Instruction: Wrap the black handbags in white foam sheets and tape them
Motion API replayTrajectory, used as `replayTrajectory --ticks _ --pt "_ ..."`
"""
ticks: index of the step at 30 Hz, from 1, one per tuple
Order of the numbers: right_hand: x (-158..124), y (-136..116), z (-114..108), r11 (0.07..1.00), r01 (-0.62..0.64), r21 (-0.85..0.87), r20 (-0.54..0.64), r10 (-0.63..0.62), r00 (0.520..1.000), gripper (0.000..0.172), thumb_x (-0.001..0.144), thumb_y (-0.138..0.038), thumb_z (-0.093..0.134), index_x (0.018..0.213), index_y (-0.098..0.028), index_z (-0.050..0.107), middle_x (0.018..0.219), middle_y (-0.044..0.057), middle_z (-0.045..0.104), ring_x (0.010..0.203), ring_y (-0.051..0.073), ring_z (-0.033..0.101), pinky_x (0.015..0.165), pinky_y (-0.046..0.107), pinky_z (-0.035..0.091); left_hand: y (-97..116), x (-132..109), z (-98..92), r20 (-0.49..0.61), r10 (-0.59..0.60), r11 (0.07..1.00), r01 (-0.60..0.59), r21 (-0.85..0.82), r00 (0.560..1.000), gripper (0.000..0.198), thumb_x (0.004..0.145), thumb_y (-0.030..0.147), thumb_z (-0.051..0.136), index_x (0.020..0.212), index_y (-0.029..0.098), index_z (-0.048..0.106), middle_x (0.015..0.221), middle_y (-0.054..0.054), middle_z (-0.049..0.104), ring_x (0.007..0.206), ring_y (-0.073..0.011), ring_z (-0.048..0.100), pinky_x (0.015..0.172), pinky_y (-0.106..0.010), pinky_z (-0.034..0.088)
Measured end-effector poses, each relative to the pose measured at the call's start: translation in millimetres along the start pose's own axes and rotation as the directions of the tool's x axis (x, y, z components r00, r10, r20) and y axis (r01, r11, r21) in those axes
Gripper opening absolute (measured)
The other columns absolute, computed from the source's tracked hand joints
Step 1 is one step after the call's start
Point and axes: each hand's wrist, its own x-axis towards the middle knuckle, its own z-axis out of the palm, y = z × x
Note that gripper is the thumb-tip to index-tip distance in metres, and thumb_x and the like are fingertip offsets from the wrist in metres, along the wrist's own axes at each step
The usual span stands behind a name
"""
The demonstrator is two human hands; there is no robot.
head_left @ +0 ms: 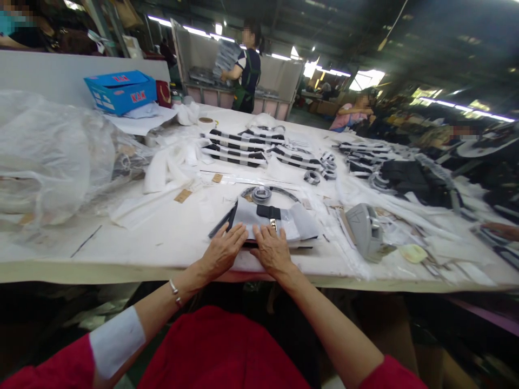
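Observation:
A handbag (298,219) lies flat near the table's front edge, its front covered by a pale grey-white sheet. A black strap tab with a shiny metal clasp (273,222) shows at its middle. Behind it curves the wrapped handle (286,194), with a wrapped coil (261,194) resting at its left. My left hand (225,246) presses on the bag's lower left edge with fingers stretched out. Beside it, my right hand (272,248) rests flat on the front below the clasp, fingers extended. Both thumbs point inward, close together.
On the white table (170,232) stand a tape dispenser (365,232) at right and a blue box (121,92) at back left. Clear plastic (52,162) heaps at left. Black-and-white wrapped bundles (235,148) lie behind. A person (249,70) in an apron stands beyond the table.

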Motion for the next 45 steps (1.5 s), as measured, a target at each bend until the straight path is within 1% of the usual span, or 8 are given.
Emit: replayTrajectory --ticks 2,7,13,20,27,33,39,45 --pt "-0.5 0.4 0.6 1.0 0.001 -0.006 -0.004 -0.001 1.0 0.065 0.083 -0.038 0.074 0.14 -0.02 0.048 0.136 0.019 0.057 0.126 0.035 0.048 0.104 0.064 0.034 5.9 -2.9 -2.0 0.018 0.017 0.996 -0.018 0.093 1.0 0.048 0.091 0.005 0.038 0.136 0.011 0.053 0.14 -0.017 0.056 0.135 -0.0272 0.048 0.114 -0.051 0.035" --pt "0.6 -1.2 -0.3 0.998 0.028 -0.049 -0.012 -0.029 1.0 0.064 0.082 -0.03 0.074 0.139 -0.016 0.05 0.137 0.019 0.056 0.128 0.036 0.047 0.109 0.062 0.031 11.0 0.4 -1.4 0.076 0.021 0.977 -0.037 0.209 0.997 0.044 0.092 0.004 0.038 0.132 0.008 0.053 0.135 -0.019 0.059 0.127 -0.0288 0.056 0.103 -0.045 0.044" --pt "0.9 -10.2 3.8 0.993 0.061 -0.102 -0.067 -0.068 0.995 0.045 0.093 -0.015 0.049 0.138 -0.011 0.052 0.134 0.018 0.058 0.123 0.031 0.05 0.106 0.048 0.038 4.0 12.3 -3.2 0.14 0.003 0.99 -0.022 0.139 0.99 0.036 0.092 0.003 0.039 0.124 0.009 0.054 0.12 -0.018 0.066 0.114 -0.0258 0.063 0.094 -0.04 0.05" --pt "4.7 -13.1 2.6 0.975 0.087 -0.204 -0.051 -0.099 0.994 0.041 0.097 -0.014 0.04 0.137 -0.013 0.051 0.125 0.017 0.061 0.113 0.029 0.052 0.098 0.046 0.042 -2.1 17.3 -5.8 0.123 0.012 0.996 -0.022 0.083 0.992 0.033 0.092 0.005 0.038 0.119 0.009 0.056 0.111 -0.016 0.067 0.102 -0.0236 0.066 0.086 -0.037 0.055" --pt "6.7 -10.0 3.8 0.971 0.135 -0.198 -0.015 -0.141 0.99 0.045 0.098 -0.013 0.037 0.142 -0.013 0.043 0.12 0.019 0.06 0.103 0.027 0.054 0.091 0.044 0.044 -2.2 13.6 -7.3 0.097 0.003 1.0 -0.006 0.028 0.995 0.045 0.082 0.007 0.048 0.127 0.011 0.053 0.12 -0.015 0.065 0.111 -0.0242 0.062 0.095 -0.037 0.051" --pt "14.9 0.7 -14.7 0.969 0.198 -0.145 0.051 -0.192 0.98 0.062 0.089 -0.01 0.044 0.15 -0.013 0.031 0.112 0.016 0.063 0.097 0.028 0.055 0.089 0.046 0.042 1.3 18.8 -7.8 0.014 -0.023 0.999 0.023 0.042 1.0 0.047 0.079 0.012 0.056 0.126 0.009 0.054 0.116 -0.016 0.065 0.107 -0.0285 0.062 0.091 -0.041 0.05" --pt "30.4 5.0 -38.9 0.978 0.175 -0.11 0.043 -0.171 0.984 0.067 0.087 -0.015 0.048 0.151 -0.014 0.027 0.108 0.013 0.066 0.097 0.028 0.056 0.093 0.046 0.04 -12.3 26.6 1.2 -0.194 0.063 0.965 -0.011 0.261 0.979 0.041 0.084 0.007 0.049 0.125 0.009 0.056 0.115 -0.015 0.067 0.103 -0.0285 0.062 0.089 -0.041 0.047" --pt "24.8 0.6 -30.8 0.981 0.167 -0.096 -0.033 -0.171 0.985 0.062 0.09 -0.023 0.053 0.147 -0.015 0.031 0.114 0.013 0.063 0.1 0.026 0.056 0.088 0.042 0.043 -21.8 24.5 3.4 -0.298 0.126 0.97 -0.055 0.237 0.946 0.032 0.09 0.007 0.043 0.115 0.013 0.062 0.104 -0.011 0.071 0.092 -0.0239 0.065 0.083 -0.036 0.047"
